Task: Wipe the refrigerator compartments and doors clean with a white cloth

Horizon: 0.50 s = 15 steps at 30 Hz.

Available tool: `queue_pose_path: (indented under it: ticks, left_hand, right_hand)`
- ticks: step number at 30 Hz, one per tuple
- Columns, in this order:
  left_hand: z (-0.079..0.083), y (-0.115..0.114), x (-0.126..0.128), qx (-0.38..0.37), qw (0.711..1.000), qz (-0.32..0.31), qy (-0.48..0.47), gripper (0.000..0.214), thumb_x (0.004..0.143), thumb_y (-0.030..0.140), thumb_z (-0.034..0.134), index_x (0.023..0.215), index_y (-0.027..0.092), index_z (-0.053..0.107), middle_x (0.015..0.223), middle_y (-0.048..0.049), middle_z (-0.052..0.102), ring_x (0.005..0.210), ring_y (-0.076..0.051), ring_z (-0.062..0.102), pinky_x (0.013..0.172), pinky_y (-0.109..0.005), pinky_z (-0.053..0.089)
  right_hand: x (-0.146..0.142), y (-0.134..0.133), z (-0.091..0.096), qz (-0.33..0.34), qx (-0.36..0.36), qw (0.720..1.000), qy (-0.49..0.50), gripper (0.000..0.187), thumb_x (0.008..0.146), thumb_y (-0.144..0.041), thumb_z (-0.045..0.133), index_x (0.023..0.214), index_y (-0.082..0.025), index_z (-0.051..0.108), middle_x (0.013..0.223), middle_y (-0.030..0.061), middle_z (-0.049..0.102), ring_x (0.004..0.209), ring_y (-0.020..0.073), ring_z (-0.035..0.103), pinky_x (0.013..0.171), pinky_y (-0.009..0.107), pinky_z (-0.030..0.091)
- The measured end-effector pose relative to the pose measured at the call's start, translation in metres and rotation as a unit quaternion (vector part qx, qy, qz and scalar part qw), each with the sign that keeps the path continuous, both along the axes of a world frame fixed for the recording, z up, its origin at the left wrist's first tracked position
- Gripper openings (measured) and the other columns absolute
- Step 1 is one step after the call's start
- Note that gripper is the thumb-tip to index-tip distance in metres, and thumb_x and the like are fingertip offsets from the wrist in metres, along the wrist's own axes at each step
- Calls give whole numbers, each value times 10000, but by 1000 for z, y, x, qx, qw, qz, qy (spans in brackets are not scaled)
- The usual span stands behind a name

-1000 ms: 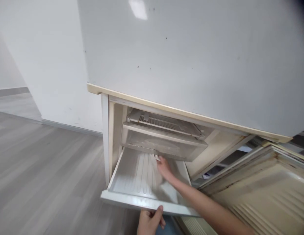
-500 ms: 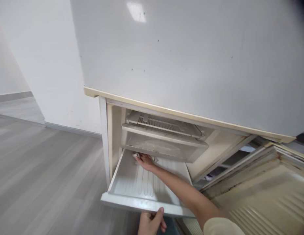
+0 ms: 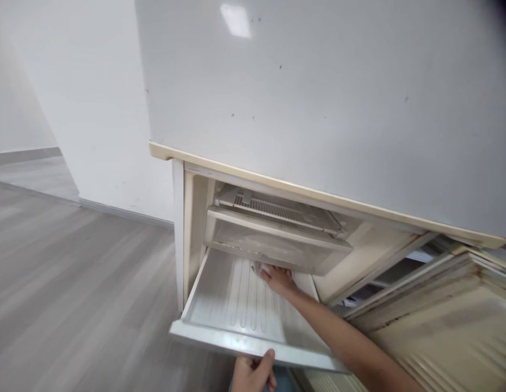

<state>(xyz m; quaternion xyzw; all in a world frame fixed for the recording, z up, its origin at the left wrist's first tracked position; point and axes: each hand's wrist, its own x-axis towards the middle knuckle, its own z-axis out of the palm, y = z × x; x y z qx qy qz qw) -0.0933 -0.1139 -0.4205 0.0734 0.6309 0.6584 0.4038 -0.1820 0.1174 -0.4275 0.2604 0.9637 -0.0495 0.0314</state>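
A white fridge drawer [image 3: 220,336] with a ribbed bottom is pulled well out of the lower compartment. At its front edge, my left hand [image 3: 253,374] is closed on the rim, thumb on top and fingers curled beneath. My right hand [image 3: 278,279] reaches deep into the drawer and presses a whitish cloth [image 3: 258,267] against the bottom near the back. Most of the cloth is covered by the fingers. Just above sits a second, frosted drawer [image 3: 273,245], pushed further in, under a slotted shelf [image 3: 277,209].
The closed upper fridge door [image 3: 318,109] overhangs the compartment. To the right, the lower door [image 3: 440,321] stands open, its cream inner side stained along the seal. Grey wood-look floor [image 3: 93,299] spreads to the left, beside a white wall [image 3: 106,136].
My right hand has slid the cloth rightwards across the back of the drawer bottom. My left hand keeps its hold on the front rim. The camera view has shifted slightly.
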Motion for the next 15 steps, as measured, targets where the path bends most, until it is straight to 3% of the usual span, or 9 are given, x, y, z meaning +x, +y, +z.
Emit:
queue_pose_path:
  ticks: [3,6,11,15]
  left_hand:
    - [-1,0,0,10,1000,-1,-1,656,552,833,542,351,210,500,357,-28,539,396,-138,485,497,-290,415]
    - [-2,0,0,13,1000,-1,-8,647,564,816,556,354,206,505,358,-29,547,392,-134,486,494,-287,421]
    - [-7,2,1,5,1000,0,-16,655,557,822,554,347,205,487,351,-25,519,368,-120,451,473,-288,385]
    - [-10,3,0,3,1000,-3,-10,657,568,819,546,335,207,492,338,-20,490,370,-125,446,481,-297,380]
  right_hand:
    - [-4,-17,-16,-65,13,998,-5,602,939,-576,252,1339,-210,515,1377,167,516,1310,347,420,1063,559,250]
    - [-21,-35,-21,-69,12,998,11,601,944,-568,229,1321,-207,527,1350,185,533,1308,350,416,1051,567,243]
    - [-57,-84,-21,52,-17,996,65,579,934,-532,316,1406,-217,434,1412,148,486,1315,324,404,1088,536,223]
    - [-73,-127,-26,167,-63,980,93,692,918,-557,335,1505,-199,252,1566,103,233,1430,350,185,1142,570,91]
